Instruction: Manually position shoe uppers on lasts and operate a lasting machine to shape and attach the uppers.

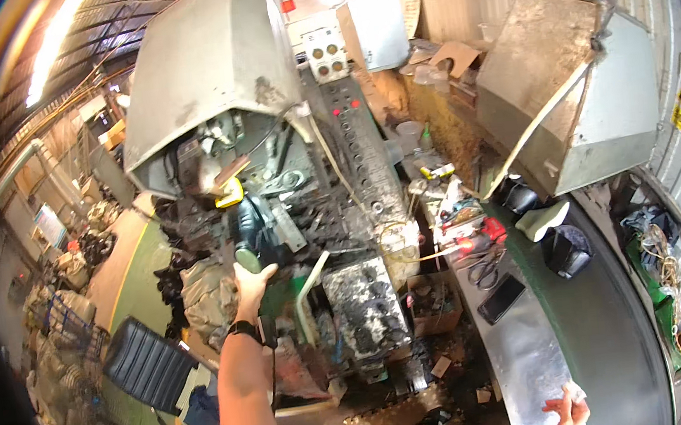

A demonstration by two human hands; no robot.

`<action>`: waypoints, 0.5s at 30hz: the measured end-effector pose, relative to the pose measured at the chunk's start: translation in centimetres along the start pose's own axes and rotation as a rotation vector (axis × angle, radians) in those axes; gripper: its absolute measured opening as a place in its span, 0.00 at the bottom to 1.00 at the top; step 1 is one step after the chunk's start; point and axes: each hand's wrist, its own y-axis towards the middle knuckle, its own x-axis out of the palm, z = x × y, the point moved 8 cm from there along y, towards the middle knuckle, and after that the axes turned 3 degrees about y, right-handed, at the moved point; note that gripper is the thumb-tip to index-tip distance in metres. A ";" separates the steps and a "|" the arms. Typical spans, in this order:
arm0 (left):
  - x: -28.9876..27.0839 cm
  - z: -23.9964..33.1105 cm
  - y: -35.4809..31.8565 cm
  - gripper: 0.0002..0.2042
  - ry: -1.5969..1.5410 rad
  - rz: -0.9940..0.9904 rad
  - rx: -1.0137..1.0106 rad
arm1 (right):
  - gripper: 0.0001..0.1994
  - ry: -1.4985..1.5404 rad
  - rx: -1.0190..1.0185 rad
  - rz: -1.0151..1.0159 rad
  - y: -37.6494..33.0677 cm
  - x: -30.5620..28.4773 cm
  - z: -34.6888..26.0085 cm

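My left hand point(250, 284) is raised in front of a dirty grey machine point(270, 178) and grips a green-handled tool point(249, 230) whose tip reaches into the machine's open front. A black watch sits on that wrist. A yellow part point(230, 193) shows just above the tool. My right hand point(571, 412) is low at the bottom right, fingers spread, resting near the edge of a metal workbench point(530, 358), touching a small pale scrap.
A grey hood point(209, 69) covers the machine; a second hooded machine point(568, 89) stands right. On the bench lie a black phone point(501, 298), scissors point(484, 270), red tools point(488, 234) and a cardboard box point(435, 302). A black chair point(147, 364) stands on the green floor left.
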 end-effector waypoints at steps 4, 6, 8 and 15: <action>2.9 0.3 0.8 0.27 -0.011 0.186 -0.182 | 0.18 0.032 0.035 0.301 -5.3 -8.7 2.8; 10.4 1.9 -5.6 0.15 -0.867 -0.613 -0.296 | 0.21 -0.016 0.178 0.539 -9.4 -12.2 4.0; 9.2 1.7 -12.7 0.21 -0.905 -0.586 -0.292 | 0.22 -0.060 0.336 0.353 -9.0 -8.7 1.9; 12.6 13.3 -37.8 0.18 -0.877 -1.284 -0.541 | 0.40 0.421 0.308 -0.047 -2.9 -0.1 2.7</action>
